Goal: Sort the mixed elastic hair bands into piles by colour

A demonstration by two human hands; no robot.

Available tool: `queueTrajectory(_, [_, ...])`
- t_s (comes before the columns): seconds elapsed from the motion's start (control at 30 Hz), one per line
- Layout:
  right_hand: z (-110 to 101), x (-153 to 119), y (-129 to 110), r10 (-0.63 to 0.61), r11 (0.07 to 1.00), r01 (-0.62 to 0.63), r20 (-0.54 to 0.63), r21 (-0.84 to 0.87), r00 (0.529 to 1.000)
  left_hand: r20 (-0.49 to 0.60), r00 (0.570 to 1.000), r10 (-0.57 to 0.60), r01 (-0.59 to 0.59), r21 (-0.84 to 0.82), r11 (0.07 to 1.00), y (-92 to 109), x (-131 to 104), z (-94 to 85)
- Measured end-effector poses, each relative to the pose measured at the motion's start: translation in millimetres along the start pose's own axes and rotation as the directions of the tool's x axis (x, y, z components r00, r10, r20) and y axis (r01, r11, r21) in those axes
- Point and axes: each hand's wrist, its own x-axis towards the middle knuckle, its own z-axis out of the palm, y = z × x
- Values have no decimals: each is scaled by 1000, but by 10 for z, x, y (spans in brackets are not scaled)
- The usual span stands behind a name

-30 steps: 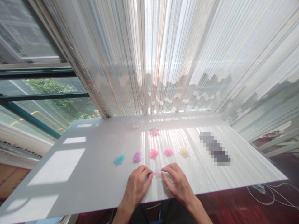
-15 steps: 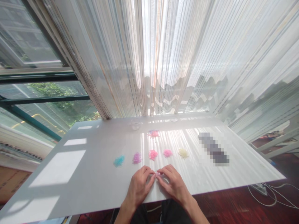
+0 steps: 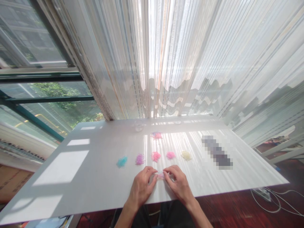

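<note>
My left hand [image 3: 142,183] rests over the front of the white table [image 3: 95,186], its thumb and fingers closed in a pinch. Facing it, my right hand [image 3: 177,181] is pinched as well. Between the fingertips stretches a pale pink bunch of thin strands [image 3: 161,175], which look like small rubber bands; the fingers partly cover it. Just beyond lies a row of small heaps of similar strands: a teal heap [image 3: 122,161], a purple heap [image 3: 140,159], a red-pink heap [image 3: 156,156], a pink heap [image 3: 170,155] and a pale yellow heap [image 3: 186,155].
A mixed pink and blue heap [image 3: 156,136] lies farther back. Near the curtain [image 3: 133,63] stands a clear round container [image 3: 139,126], with a clear flat piece [image 3: 177,122] to its right. A dark pixelated object [image 3: 217,151] lies at the right. White cables [image 3: 273,202] run over the floor.
My fingertips have moved slightly apart, the right hand shifting right, and more of the pale pink strands shows between them. The heaps stay in place.
</note>
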Motion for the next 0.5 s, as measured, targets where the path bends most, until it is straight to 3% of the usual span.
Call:
queueTrajectory(0.23, [20, -12, 19, 15, 1000, -14, -28, 9, 999, -5, 997, 72, -72, -22, 997, -41, -19, 29])
queueTrajectory(0.5, [-13, -4, -14, -32, 996, 30, 29, 88, 999, 4, 1000, 26, -26, -64, 998, -26, -39, -9])
